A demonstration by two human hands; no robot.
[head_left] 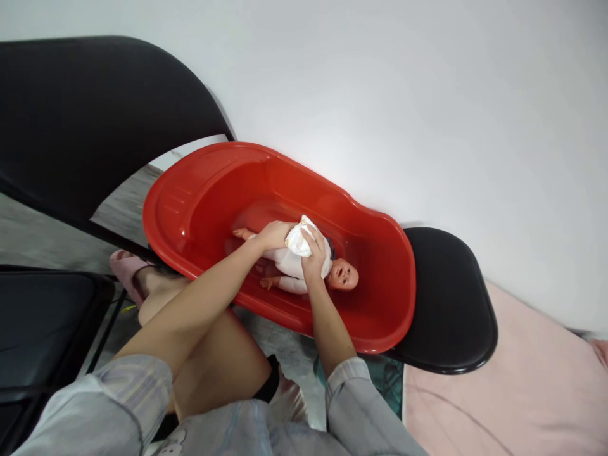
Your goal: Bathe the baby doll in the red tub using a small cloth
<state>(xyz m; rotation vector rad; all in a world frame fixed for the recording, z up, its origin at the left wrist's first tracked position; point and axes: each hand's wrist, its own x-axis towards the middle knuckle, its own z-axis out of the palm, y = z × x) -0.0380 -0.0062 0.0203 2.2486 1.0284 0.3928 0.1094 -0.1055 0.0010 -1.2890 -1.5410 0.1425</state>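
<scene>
A baby doll (291, 263) in a pale body lies on its back in a red baby bathtub (384, 253), its head toward the right end. Above the doll's chest, a bunched white cloth (300, 240) with small yellowish marks is between my hands. My right hand (314, 249) is closed on the cloth's right side. At its left edge, my left hand (276, 235) grips the cloth too, with its fingertips partly hidden. The cloth and my forearms cover part of the doll's torso.
A black chair seat (446, 297) supports the tub's right end. At left stands a black chair back (95, 107), with another dark seat (42, 329) below. A white wall (427, 114) runs behind the tub; a pink mat (513, 380) lies at lower right.
</scene>
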